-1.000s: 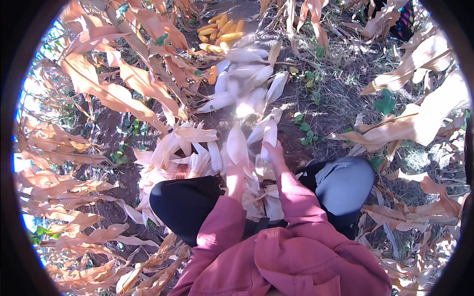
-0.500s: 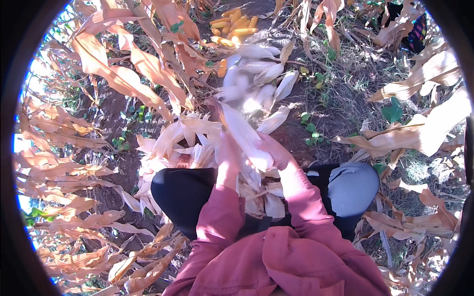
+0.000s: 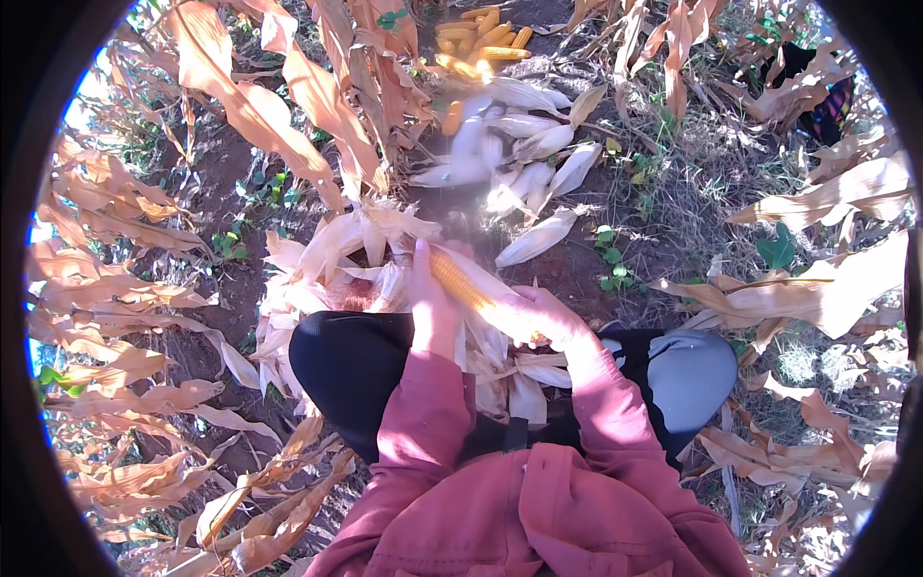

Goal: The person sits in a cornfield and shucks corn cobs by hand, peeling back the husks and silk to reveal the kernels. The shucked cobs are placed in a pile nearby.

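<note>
An ear of corn point(image 3: 460, 281) lies slantwise between my two hands above my lap, its yellow kernels bared along the left side while pale husk still covers the right. My left hand point(image 3: 433, 296) is closed around its upper left part, thumb up along the cob. At the lower right end my right hand point(image 3: 550, 317) grips the ear and its husk. Beneath and left of my hands, a heap of stripped husks point(image 3: 332, 264) spreads between and beside my knees. Unhusked ears point(image 3: 538, 240) lie on the ground ahead.
Beyond the unhusked ears is a pile of bare yellow cobs point(image 3: 486, 38). Dry corn stalks and leaves point(image 3: 288, 87) stand close on the left, and more dry leaves point(image 3: 817, 279) reach in from the right. A dark patterned item point(image 3: 827, 111) sits at the far right.
The husk has been pulled aside toward the right, so a long strip of yellow kernels now shows. My right hand has shifted slightly right and down.
</note>
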`<state>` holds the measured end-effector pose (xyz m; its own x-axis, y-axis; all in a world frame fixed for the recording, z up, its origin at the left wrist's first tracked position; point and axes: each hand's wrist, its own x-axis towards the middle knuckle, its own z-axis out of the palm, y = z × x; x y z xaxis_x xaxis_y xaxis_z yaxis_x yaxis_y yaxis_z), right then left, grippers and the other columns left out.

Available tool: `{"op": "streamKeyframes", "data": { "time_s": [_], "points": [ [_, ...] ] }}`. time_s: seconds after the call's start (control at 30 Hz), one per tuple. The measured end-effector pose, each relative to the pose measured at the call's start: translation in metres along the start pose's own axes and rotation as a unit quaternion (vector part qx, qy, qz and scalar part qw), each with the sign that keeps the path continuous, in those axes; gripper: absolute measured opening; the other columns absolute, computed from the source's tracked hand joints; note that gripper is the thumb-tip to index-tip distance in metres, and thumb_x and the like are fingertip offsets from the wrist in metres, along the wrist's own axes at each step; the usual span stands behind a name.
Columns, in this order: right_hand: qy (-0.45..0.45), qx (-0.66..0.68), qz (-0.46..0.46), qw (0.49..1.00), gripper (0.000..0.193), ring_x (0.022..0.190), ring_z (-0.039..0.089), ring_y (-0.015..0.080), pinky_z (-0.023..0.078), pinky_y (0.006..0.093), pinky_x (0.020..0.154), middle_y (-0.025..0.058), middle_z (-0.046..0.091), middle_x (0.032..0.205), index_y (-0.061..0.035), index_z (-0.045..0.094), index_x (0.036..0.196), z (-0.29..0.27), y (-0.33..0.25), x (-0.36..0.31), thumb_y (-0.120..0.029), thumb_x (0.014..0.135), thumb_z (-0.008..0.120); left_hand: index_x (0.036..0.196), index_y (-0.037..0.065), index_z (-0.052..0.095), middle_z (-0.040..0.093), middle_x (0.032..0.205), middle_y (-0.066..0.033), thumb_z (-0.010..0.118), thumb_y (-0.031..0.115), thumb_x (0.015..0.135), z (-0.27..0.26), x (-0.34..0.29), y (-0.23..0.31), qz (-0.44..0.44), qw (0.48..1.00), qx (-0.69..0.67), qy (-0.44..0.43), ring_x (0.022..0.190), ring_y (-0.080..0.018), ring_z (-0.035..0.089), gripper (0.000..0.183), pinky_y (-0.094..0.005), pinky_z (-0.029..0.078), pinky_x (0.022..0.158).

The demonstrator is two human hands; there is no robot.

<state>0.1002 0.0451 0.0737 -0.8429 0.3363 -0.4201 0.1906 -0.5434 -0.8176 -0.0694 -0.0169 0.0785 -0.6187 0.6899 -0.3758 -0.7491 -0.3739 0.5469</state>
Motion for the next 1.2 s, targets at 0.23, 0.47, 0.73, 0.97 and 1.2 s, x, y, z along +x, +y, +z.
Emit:
{"op": "streamKeyframes", "data": {
  "time_s": [0.23,0.47,0.73,0.97,1.2],
  "points": [
    [-0.069,0.088,0.039,0.993,0.058,0.056,0.060,0.0142,0.049,0.0233,0.043,0.0074,0.061,0.076,-0.0023,0.050,0.116,-0.025,0.027,0.003,-0.049,0.082,0.055,0.077,0.004,0.052,0.057,0.074,-0.0121,0.039,0.025,0.094,-0.007,0.005,0.002,-0.116,0.985,-0.126,-0.005,0.081,-0.0295,0.057,0.030,-0.0432,0.047,0.083],
    [-0.043,0.235,0.018,0.971,0.056,0.079,0.063,0.0224,0.053,0.0348,0.067,0.0148,0.061,0.098,-0.0026,0.044,0.121,0.007,0.054,0.031,-0.049,0.094,0.028,0.105,0.005,0.050,0.054,0.111,-0.0128,0.034,0.031,0.096,-0.013,-0.003,0.004,-0.107,0.985,-0.097,0.093,0.103,-0.0236,0.051,0.032,-0.0406,0.038,0.094],
    [0.206,0.040,-0.378,0.902,0.044,0.097,0.053,0.0141,0.044,0.0283,0.085,0.0079,0.054,0.108,0.0001,0.039,0.119,0.037,0.066,0.054,-0.024,0.087,0.057,0.075,0.012,0.038,0.031,0.058,0.0024,0.030,0.032,0.098,-0.017,-0.001,-0.013,-0.090,0.937,-0.338,0.009,0.051,-0.0108,0.032,0.032,-0.0264,0.035,0.052],
    [0.290,0.346,-0.228,0.863,0.048,0.093,0.056,0.0203,0.046,0.0346,0.083,0.0082,0.054,0.099,-0.0017,0.043,0.111,-0.001,0.060,0.064,-0.041,0.086,0.056,0.070,0.012,0.039,0.027,0.055,0.0040,0.034,0.030,0.097,-0.046,0.012,-0.007,-0.057,0.969,-0.233,-0.061,0.047,-0.0098,0.028,0.033,-0.0254,0.033,0.051],
    [0.418,0.491,-0.239,0.726,0.064,0.102,0.052,0.0256,0.043,0.0433,0.089,0.0089,0.051,0.110,-0.0090,0.041,0.120,-0.077,0.050,0.045,-0.057,0.080,0.054,0.072,0.012,0.040,0.033,0.061,0.0027,0.038,0.030,0.096,-0.017,-0.005,0.019,0.173,0.979,-0.067,0.081,0.052,-0.0099,0.031,0.030,-0.0264,0.035,0.053]
  ]
}}
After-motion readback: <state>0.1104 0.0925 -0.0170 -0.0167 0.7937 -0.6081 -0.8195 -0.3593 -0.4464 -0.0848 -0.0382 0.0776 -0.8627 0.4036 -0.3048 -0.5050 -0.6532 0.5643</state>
